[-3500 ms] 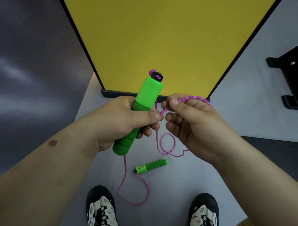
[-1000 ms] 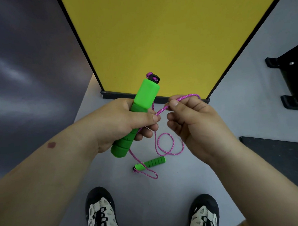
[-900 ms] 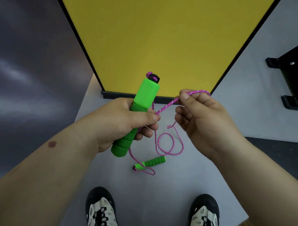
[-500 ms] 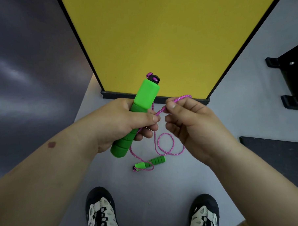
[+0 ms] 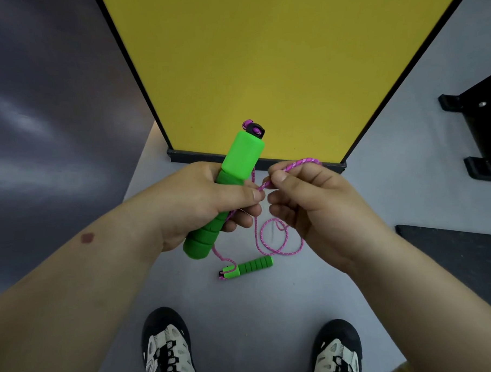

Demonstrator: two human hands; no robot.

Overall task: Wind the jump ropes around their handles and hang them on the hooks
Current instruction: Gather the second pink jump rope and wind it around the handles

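My left hand (image 5: 200, 204) grips a bright green jump rope handle (image 5: 237, 163), which points up and away, its black cap with a pink knot at the top. My right hand (image 5: 309, 202) pinches the pink braided rope (image 5: 302, 163) between thumb and forefinger, right beside the left thumb. A loop of the rope hangs under both hands. The second green handle (image 5: 249, 267) lies on the grey floor below, joined by a short run of rope. No hooks are in view.
A yellow panel (image 5: 275, 58) with a black frame stands upright just ahead. A black metal stand (image 5: 481, 136) sits at the right edge and a dark mat (image 5: 452, 250) lies at the right. My two shoes (image 5: 167, 349) are at the bottom.
The rope slack on the floor has been drawn up, so the lying handle's trailing loop is nearly gone. My right hand swung out to the right and came back beside the left thumb.
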